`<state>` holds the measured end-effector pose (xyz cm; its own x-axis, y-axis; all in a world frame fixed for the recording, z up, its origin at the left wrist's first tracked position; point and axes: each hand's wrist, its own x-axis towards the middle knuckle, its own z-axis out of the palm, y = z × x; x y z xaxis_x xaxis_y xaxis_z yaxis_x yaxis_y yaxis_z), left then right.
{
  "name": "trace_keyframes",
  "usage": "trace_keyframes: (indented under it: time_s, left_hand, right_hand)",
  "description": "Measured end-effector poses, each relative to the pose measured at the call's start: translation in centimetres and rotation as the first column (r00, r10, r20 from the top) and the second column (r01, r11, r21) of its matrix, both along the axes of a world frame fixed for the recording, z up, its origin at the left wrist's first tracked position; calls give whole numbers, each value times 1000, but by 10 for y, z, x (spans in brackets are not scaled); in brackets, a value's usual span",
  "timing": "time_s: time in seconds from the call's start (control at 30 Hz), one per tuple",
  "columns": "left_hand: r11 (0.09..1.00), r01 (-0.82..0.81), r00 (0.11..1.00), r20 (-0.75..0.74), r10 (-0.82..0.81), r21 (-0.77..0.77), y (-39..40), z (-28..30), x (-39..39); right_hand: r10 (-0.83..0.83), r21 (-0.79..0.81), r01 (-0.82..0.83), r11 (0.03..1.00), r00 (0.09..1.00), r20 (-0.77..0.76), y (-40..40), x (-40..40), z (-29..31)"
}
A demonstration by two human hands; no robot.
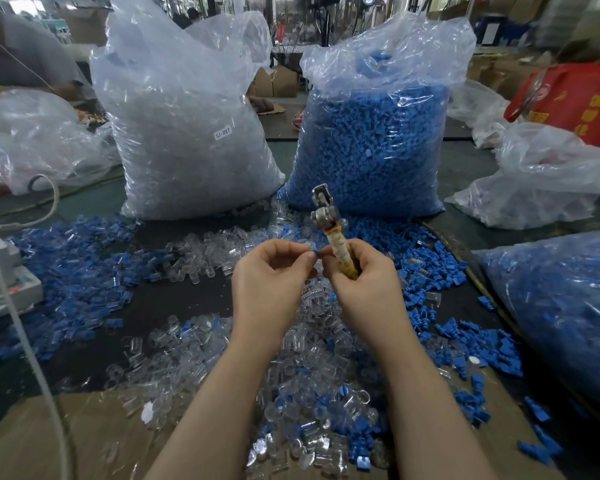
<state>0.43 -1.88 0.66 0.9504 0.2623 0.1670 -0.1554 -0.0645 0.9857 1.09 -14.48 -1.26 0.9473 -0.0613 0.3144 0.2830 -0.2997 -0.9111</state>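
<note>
Big clear plastic bag of clear caps at eleven o'clock, second clear bag of blue plastic bits at one o'clock, left hand pinching small blue bit, right hand gripping taped metal tool, hands together.

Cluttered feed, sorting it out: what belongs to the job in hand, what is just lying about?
Job: left hand, right hand, taped tool, small blue part, loose parts.
Lying about: red bag, white box, cardboard sheet.

Labelled bag left of second bag, loose parts before both on table.
</note>
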Motion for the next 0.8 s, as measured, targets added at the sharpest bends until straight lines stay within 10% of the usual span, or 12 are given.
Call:
trace_keyframes:
  time_s: [0.8]
  left_hand:
    - [992, 95, 986, 148, -82, -81, 22, 3, 2]
  right_hand:
    - [192, -304, -265, 915, 949, -250, -21, -6, 8]
